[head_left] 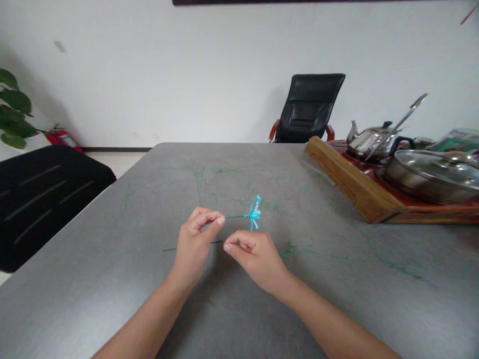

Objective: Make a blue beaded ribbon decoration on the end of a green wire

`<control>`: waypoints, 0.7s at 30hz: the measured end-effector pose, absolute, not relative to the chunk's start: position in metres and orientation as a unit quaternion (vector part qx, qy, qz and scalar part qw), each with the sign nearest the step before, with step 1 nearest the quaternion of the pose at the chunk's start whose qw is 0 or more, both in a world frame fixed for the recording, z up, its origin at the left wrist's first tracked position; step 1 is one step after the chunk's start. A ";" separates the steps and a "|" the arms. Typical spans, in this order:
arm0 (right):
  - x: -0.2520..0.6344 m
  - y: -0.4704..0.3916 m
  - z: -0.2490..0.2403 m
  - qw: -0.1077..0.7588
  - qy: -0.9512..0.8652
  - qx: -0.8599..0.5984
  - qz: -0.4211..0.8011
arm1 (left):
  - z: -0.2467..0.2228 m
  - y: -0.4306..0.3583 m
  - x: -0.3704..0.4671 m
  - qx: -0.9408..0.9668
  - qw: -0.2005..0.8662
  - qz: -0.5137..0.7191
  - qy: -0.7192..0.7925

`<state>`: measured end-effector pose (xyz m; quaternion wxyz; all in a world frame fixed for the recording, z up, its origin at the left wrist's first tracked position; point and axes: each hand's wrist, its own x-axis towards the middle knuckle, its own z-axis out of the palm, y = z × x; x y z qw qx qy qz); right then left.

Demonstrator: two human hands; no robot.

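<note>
My left hand (198,232) pinches the thin green stem of a blue artificial flower (254,214) between thumb and forefinger. The flower's shiny, looped petals point right, just above and beyond my other hand. My right hand (254,252) has thumb and forefinger pressed together; whether anything small is between them, I cannot make out. A thin dark green stick (170,249) passes behind my left hand and seems to lie on the table. Its right end comes close to my right fingertips.
The grey table (112,279) carries green vein-like marks. At the right, a wooden tea tray (359,199) bears a metal kettle (374,139) and a lidded pan (434,174). A black office chair (310,109) stands beyond the table; a dark seat (48,194) is at the left.
</note>
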<state>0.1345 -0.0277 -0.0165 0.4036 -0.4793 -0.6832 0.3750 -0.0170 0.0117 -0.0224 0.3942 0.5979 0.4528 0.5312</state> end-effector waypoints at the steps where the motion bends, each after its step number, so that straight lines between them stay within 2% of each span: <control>1: 0.134 -0.030 -0.014 0.405 -0.695 -0.476 0.355 | -0.022 0.011 -0.017 0.613 0.370 0.529 0.456; 12: 0.153 -0.036 0.013 0.433 -0.750 -0.455 0.206 | -0.010 0.004 -0.016 0.781 0.061 0.454 0.424; 17: 0.170 -0.028 0.021 0.452 -0.733 -0.480 0.168 | -0.009 0.004 -0.015 0.826 0.064 0.412 0.380; 21: 0.184 -0.019 0.024 0.415 -0.734 -0.507 0.177 | -0.007 0.005 -0.014 0.854 0.120 0.378 0.338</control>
